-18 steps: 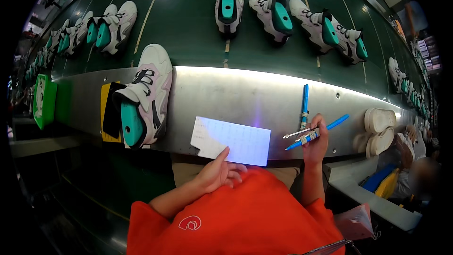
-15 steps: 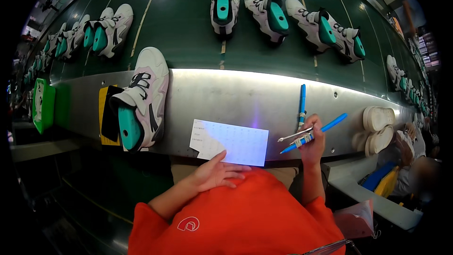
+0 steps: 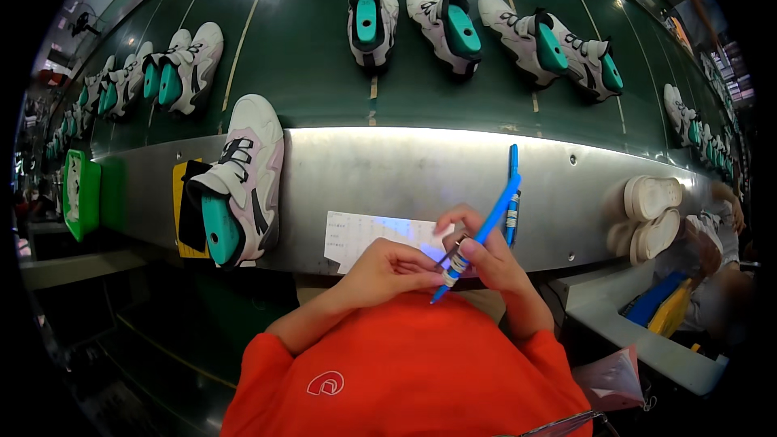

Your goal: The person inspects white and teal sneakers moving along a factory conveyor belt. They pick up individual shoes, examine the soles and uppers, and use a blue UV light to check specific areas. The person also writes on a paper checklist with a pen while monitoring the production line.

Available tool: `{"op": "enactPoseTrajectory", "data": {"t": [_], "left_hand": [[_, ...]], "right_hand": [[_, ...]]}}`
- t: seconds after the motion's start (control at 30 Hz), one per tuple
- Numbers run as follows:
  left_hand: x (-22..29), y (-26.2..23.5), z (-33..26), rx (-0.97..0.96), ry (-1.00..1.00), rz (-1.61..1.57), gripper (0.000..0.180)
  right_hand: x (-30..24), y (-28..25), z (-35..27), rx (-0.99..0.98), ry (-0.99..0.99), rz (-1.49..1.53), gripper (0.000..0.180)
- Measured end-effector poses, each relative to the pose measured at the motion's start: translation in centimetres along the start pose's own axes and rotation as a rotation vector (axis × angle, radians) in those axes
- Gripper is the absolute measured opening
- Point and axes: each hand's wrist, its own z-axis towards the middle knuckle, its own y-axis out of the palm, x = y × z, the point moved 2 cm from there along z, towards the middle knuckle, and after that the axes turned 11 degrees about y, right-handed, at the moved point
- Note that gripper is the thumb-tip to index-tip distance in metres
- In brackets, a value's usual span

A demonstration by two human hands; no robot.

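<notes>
My right hand (image 3: 494, 259) is closed around a blue pen (image 3: 495, 217) with pale tape wound round its lower part. The pen slants, its tip down toward my red shirt. A slim metal tool (image 3: 453, 252) shows beside it, partly hidden by the fingers. My left hand (image 3: 398, 272) meets the right one at the taped part, thumb and fingers pinched; what lies between them is hidden. Beneath both hands, a white printed card (image 3: 343, 232) lies on the metal ledge, partly covered. Another blue pen (image 3: 512, 212) rests on the ledge just beyond my right hand.
A white and pink sneaker (image 3: 261, 154) with a teal insert stands at left, against a black and yellow item (image 3: 191, 226). Beyond the ledge (image 3: 388, 170), several similar sneakers (image 3: 374, 24) sit on a green belt. A green bin (image 3: 87, 194) is far left; cream shoe parts (image 3: 651, 198) lie right.
My left hand has lifted off the card's lower edge and closed its fingers beside the right hand. The right hand has moved left over the card, bringing the pen and metal tool.
</notes>
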Motion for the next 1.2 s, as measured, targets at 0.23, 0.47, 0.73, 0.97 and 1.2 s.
{"op": "enactPoseTrajectory", "data": {"t": [0.23, 0.47, 0.73, 0.97, 1.2], "left_hand": [[1.0, -7.4, -0.8, 0.6, 0.221, 0.61, 0.019], [1.8, -10.5, -0.1, 0.92, 0.288, 1.322, 0.018], [1.1, -10.7, 0.7, 0.935, 0.389, 1.67, 0.011], [1.4, -10.1, 0.7, 0.936, 0.395, 1.694, 0.011], [3.3, -1.6, -0.8, 0.417, 0.946, 1.268, 0.04]], "right_hand": [[1.6, -6.2, -1.8, 0.907, 0.091, -0.502, 0.044], [2.4, -6.6, -1.9, 1.082, 0.237, -0.951, 0.035], [3.0, -8.7, -2.5, 0.97, 0.219, -0.795, 0.021], [2.5, -5.5, -3.7, 0.744, 0.101, 0.199, 0.017], [1.2, -1.2, -3.3, 0.725, -0.085, 0.454, 0.025]]}}
